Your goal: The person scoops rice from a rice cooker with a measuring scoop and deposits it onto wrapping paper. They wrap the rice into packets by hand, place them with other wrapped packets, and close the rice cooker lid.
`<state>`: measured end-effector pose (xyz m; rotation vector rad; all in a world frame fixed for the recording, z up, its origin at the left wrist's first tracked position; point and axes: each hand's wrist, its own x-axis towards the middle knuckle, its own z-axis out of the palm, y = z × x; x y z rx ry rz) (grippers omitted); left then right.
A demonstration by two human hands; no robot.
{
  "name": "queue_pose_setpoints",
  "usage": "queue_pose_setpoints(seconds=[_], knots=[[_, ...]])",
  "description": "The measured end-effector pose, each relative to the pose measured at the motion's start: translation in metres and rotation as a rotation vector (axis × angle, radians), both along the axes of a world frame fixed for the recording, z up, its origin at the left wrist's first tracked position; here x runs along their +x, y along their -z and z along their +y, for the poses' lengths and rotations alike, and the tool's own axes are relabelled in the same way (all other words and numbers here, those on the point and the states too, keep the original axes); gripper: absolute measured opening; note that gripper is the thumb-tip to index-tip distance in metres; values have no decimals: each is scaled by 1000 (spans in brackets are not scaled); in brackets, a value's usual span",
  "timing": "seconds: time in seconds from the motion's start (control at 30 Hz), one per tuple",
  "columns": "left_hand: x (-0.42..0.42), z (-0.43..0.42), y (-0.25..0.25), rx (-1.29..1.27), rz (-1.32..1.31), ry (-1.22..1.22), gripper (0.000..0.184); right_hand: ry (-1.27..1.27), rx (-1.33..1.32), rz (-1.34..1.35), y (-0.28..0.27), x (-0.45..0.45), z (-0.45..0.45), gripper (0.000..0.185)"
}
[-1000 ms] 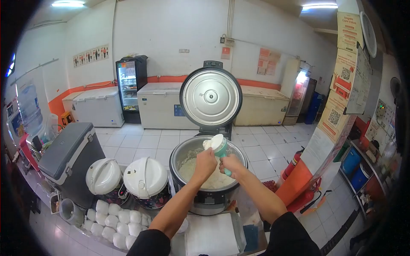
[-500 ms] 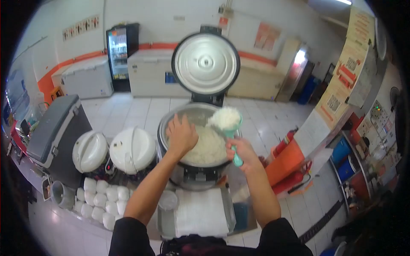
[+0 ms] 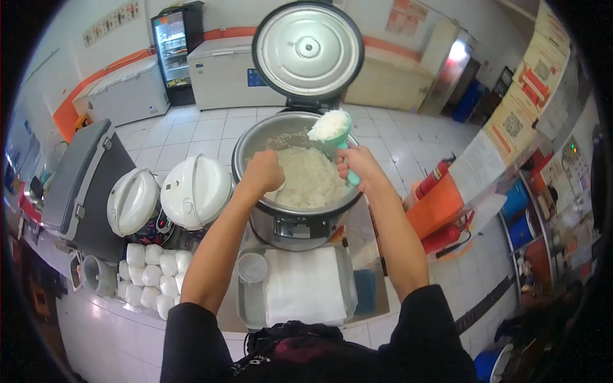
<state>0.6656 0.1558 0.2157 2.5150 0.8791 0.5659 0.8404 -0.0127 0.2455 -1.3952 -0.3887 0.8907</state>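
A mint-green rice scoop (image 3: 343, 144) heaped with white rice (image 3: 330, 126) is gripped by its handle in my right hand (image 3: 361, 167), over the right side of the cooker. My left hand (image 3: 264, 171) is closed at the cooker's left inner rim, knuckles up; whatever its fingers hold, if anything, is hidden. Between both hands sits the large steel rice cooker (image 3: 300, 237), partly filled with cooked rice (image 3: 311, 175). Its round metal lid (image 3: 308, 54) stands raised behind the pot.
A tray (image 3: 350, 281) with white paper sheets (image 3: 303, 287) and a clear round container (image 3: 252, 267) lies in front. Leftward are wrapped white portions (image 3: 152, 276), two white-lidded cookers (image 3: 195, 191) and a grey cooler box (image 3: 80, 179). An orange-based pillar (image 3: 434, 210) with extinguishers stands right.
My left hand went from spread fingers above the rice to a closed fist at the left rim. The loaded scoop stays raised, its head more upright. The camera view has tipped downward.
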Motion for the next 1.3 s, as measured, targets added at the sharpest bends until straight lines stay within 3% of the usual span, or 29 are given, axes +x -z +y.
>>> queue_pose_setpoints(seconds=[0.03, 0.17, 0.23, 0.3, 0.43, 0.57, 0.63, 0.67, 0.73, 0.77, 0.87, 0.93, 0.97, 1.03, 1.07, 1.13, 1.2, 1.27, 1.3], knots=[[-1, 6, -2, -52, 198, 21, 31, -14, 28, 77, -7, 2, -1, 9], [-7, 11, -10, 66, 109, 33, 23, -11, 44, 18, -23, -7, -17, 13], [-33, -25, -35, -45, -471, 98, 20, -139, 173, 187, -25, -11, -40, 20], [-62, -65, -46, -73, -651, 64, 13, -206, 223, 283, -28, -25, -65, 23], [-117, -115, 39, -188, -916, 23, 5, -183, 310, 439, -16, -76, -117, 33], [-170, -157, 130, -247, -648, 68, 10, -151, 427, 576, 50, -134, -176, 37], [-187, -164, 167, -635, 8, 168, 34, -135, 414, 658, 115, -157, -206, 34], [-195, -168, 187, -652, 13, 144, 34, -162, 429, 803, 155, -164, -221, 38], [-212, -174, 230, -115, 102, 357, 71, -193, 439, 956, 178, -172, -228, 42], [-224, -178, 256, -232, 307, 383, 103, -126, 349, 891, 180, -180, -227, 41], [-228, -184, 253, -177, 455, 388, 111, -36, 301, 806, 173, -198, -221, 45], [-230, -186, 257, -193, 446, 388, 114, 130, 120, 143, 170, -213, -212, 49], [-230, -185, 259, -198, 431, 385, 116, 136, 119, 142, 180, -215, -210, 49], [-230, -183, 257, -222, 427, 385, 117, 77, -19, -993, 223, -211, -210, 54], [-231, -183, 257, -243, 426, 380, 118, 74, -20, -998, 245, -212, -213, 54], [-232, -184, 261, -242, 391, 361, 116, -360, -471, -1413, 288, -217, -221, 52], [-235, -189, 263, -237, 356, 323, 115, -364, -529, -1322, 293, -222, -222, 55], [-242, -195, 262, -185, 243, 265, 91, -185, -308, -1207, 262, -220, -213, 56], [-247, -195, 264, -180, 247, 253, 91, -191, -295, -1206, 244, -217, -210, 56]])
